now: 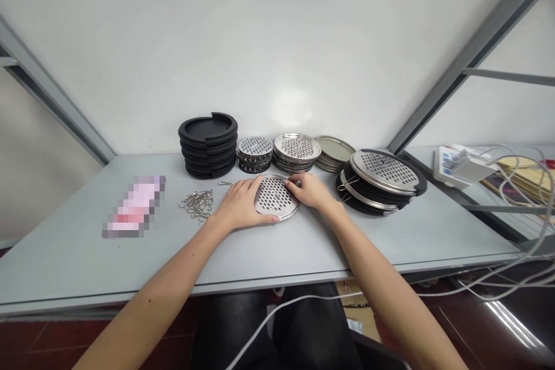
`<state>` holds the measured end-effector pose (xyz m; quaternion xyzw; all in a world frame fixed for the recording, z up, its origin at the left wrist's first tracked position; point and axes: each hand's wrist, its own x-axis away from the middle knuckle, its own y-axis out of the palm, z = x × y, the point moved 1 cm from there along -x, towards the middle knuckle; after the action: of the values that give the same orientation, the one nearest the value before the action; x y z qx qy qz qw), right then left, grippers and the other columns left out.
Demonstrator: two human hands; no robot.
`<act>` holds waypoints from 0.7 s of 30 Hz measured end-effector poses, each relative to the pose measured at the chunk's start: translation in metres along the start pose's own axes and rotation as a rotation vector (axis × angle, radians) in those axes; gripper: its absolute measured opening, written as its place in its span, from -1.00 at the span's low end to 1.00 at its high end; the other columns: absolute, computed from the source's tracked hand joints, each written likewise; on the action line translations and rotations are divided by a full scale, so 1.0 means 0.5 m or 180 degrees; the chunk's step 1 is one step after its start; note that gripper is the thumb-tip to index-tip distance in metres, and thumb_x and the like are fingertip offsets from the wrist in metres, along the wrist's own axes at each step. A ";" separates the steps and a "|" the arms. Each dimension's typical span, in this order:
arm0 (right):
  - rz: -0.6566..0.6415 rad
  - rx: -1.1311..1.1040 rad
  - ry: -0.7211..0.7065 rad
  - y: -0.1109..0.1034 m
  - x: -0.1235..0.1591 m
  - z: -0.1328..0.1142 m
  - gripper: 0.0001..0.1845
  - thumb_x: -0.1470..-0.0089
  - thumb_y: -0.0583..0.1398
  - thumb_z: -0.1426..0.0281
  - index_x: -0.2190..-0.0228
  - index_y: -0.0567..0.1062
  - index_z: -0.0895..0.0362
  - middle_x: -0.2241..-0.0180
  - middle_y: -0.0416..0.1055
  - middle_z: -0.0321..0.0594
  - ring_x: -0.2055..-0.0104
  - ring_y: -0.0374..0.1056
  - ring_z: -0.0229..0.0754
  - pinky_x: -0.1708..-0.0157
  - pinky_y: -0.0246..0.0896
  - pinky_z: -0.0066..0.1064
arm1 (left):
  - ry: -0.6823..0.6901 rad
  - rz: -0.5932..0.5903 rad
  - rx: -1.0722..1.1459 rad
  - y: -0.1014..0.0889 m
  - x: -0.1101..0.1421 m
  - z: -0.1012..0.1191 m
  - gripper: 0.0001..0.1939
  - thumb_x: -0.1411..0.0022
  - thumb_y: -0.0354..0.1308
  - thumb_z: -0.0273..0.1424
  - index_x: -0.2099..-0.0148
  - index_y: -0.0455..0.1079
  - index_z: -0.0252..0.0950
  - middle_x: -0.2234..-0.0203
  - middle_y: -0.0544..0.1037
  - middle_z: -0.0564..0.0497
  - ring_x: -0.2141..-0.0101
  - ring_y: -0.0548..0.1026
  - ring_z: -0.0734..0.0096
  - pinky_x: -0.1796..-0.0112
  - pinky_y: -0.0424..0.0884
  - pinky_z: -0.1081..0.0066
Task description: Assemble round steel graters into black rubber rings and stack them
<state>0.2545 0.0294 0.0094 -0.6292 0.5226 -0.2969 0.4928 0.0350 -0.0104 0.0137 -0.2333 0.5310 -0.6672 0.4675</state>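
The left hand (237, 205) and right hand (309, 191) rest on a perforated steel disc (276, 198) lying flat on the bench (277, 254), one at each side of it. The fingers (251, 185) of both hands lie open and spread across its edges, not curled under it. Just left of the left fingers sits a heap of wire clips (197, 205), with a pixelated pink packet (134, 206) further left. Right of the right fingers stands a stack of black-rimmed steel discs (381, 176). Beyond the fingers, in a row, are stacked black plastic rings (208, 144), two stacks of perforated discs (254, 154) (296, 151) and plain metal lids (333, 153).
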 end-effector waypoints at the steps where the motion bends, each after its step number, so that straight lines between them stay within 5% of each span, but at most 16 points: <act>1: 0.0007 0.0012 -0.0004 0.000 0.000 0.000 -0.60 -0.25 0.02 0.16 0.31 0.57 0.10 0.29 0.56 -0.13 0.25 0.42 -0.14 0.31 0.13 -0.42 | 0.0004 -0.0004 0.0002 0.000 0.000 0.000 0.16 0.14 0.20 0.26 -0.36 -0.04 -0.26 -0.22 0.25 -0.23 -0.17 0.23 -0.14 -0.15 0.14 0.02; 21: 0.0052 -0.0131 -0.0051 0.007 -0.002 0.001 -0.62 -0.21 0.08 0.19 0.12 0.51 0.16 0.16 0.52 -0.05 0.18 0.41 -0.11 0.21 0.19 -0.40 | 0.0014 -0.0037 0.0088 -0.003 0.001 0.000 0.10 0.12 0.22 0.22 -0.34 0.01 -0.21 -0.21 0.27 -0.19 -0.18 0.23 -0.10 -0.16 0.11 0.03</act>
<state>0.2535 0.0307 0.0060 -0.6372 0.5297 -0.2770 0.4864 0.0341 -0.0106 0.0150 -0.2284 0.5213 -0.6777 0.4656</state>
